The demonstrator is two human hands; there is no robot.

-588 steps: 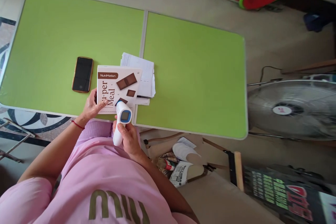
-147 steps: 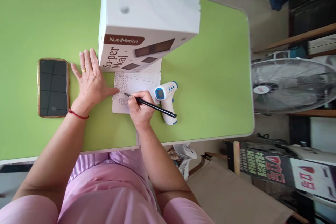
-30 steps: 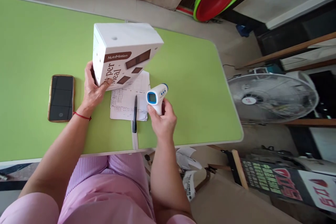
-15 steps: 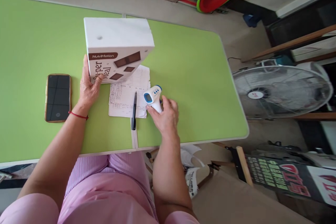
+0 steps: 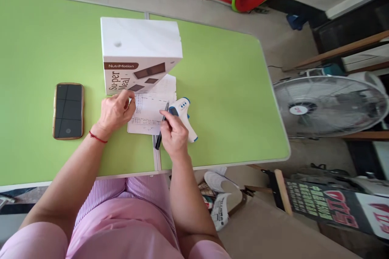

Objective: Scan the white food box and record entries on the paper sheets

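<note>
The green surface (image 5: 227, 89) stretches out in front of you, split by a pale seam that runs away from your lap. Past its right end stands a large fan (image 5: 330, 105). Your white box (image 5: 142, 44) stands upright near the middle, with its brown-lettered front turned toward you, just past your left hand. The papers (image 5: 148, 109) lie across the seam, partly hidden by that box, with handwriting down their left side.

Your left hand (image 5: 118, 109) is loosely curled at the papers' left edge, close to the box's lower front edge; you cannot tell from this view whether it grips anything. Your right hand (image 5: 174, 134) is half closed over the papers' right side, its index finger and thumb at the pen, though whether they have hold of it cannot be told. To the left, well apart from both hands, your phone (image 5: 68, 111) lies flat. The white-and-blue thermometer (image 5: 184, 114) lies just right of the papers, partly covered by your right hand, handle toward you. The black pen (image 5: 158, 142) slants across the papers' near edge, over the seam. A red bracelet (image 5: 97, 137) circles your left wrist.
</note>
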